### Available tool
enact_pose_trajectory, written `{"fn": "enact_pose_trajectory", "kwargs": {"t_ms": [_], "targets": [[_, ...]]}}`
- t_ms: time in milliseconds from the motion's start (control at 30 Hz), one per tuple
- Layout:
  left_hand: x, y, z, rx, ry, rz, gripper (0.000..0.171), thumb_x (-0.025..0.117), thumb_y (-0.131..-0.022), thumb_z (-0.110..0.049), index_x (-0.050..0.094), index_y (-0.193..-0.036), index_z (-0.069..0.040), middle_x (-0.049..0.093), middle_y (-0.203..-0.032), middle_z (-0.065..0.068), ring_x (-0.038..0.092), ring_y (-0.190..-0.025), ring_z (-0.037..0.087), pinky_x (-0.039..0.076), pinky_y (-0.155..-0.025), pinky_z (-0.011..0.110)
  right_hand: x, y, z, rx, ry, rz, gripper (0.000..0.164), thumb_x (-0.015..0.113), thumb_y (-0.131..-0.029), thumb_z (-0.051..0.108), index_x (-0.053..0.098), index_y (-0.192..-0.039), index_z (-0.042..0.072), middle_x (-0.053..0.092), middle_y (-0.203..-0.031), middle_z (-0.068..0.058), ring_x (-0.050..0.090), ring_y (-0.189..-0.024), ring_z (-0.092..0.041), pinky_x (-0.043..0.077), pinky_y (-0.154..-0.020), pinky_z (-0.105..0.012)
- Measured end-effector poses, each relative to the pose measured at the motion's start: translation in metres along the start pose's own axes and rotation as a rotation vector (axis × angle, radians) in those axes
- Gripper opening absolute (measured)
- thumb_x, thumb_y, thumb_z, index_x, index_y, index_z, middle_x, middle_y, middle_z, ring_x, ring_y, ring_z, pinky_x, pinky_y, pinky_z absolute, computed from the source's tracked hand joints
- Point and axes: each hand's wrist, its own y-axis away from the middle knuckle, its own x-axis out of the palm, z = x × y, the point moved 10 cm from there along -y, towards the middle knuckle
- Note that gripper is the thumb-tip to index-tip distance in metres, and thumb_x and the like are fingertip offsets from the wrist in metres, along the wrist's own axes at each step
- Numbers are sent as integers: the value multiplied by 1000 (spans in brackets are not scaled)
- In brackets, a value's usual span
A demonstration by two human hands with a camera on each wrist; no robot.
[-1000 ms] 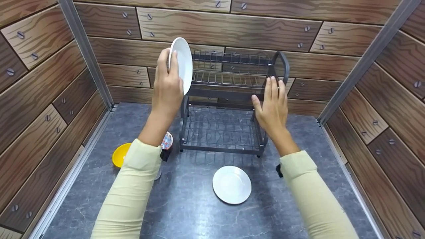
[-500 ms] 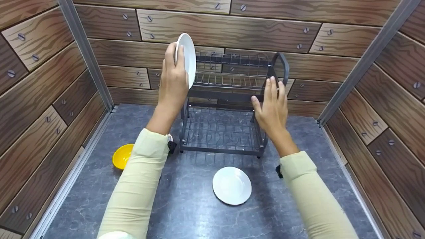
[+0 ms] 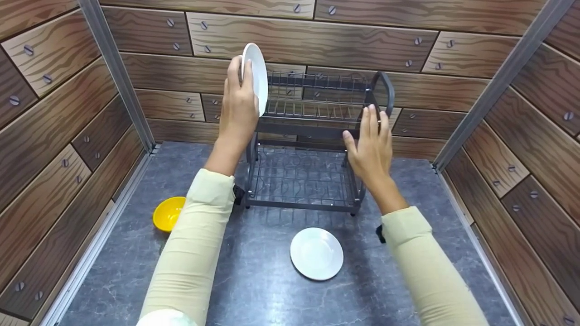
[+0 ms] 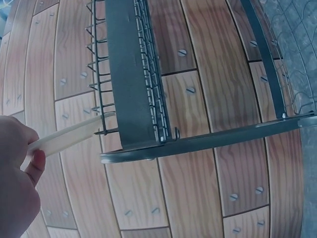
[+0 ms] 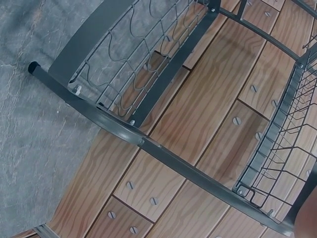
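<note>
My left hand [image 3: 240,104] holds a white plate [image 3: 259,81] on edge, nearly upright, at the left end of the dish rack's top tier. In the left wrist view, the plate [image 4: 69,134] is pinched between thumb and fingers, and its far edge meets the wires of the dark dish rack [image 4: 126,74]. My right hand [image 3: 374,145] lies with straight fingers against the right end of the dish rack [image 3: 303,206]. Only a sliver of that hand [image 5: 307,218] shows in the right wrist view, beside the rack's top tier.
Another white plate [image 3: 316,253] lies flat on the grey marbled floor in front of the rack. A yellow bowl [image 3: 167,215] stands at left, partly behind the left sleeve. A white rounded object [image 3: 166,319] overlaps that sleeve at the bottom edge. Wood-patterned walls [image 3: 290,34] enclose the space.
My left hand has moved right and slightly farther away with the plate, slowing lately. The right hand stays put. A white rounded object has come into view at the bottom.
</note>
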Motion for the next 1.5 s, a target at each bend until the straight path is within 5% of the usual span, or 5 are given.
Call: {"fn": "enact_pose_trajectory", "kwargs": {"t_ms": [700, 1033, 1500], "targets": [[32, -1, 15, -32, 38, 113, 58, 55, -90, 1, 38, -145, -2, 29, -148, 13, 44, -122, 32, 38, -107, 31, -2, -2, -4, 7, 4, -5, 75, 30, -97, 58, 12, -154, 13, 11, -161, -1, 5, -145, -29, 11, -118, -45], [53, 1, 14, -12, -33, 134, 57, 50, -88, 7, 39, -144, -1, 32, -147, 17, 48, -113, 35, 48, -96, 37, 2, 1, -7, 18, 1, 8, 75, 29, -97, 59, 13, -154, 13, 9, -161, 1, 5, -146, -28, 10, -118, -45], [67, -3, 21, -85, -133, 144, 61, 44, -88, 15, 35, -146, -1, 29, -150, 13, 48, -109, 33, 54, -85, 36, 0, 1, -2, -1, 11, 13, 74, 27, -98, 58, 9, -155, 15, 8, -161, 1, 4, -146, -27, 8, -118, -43]]}}
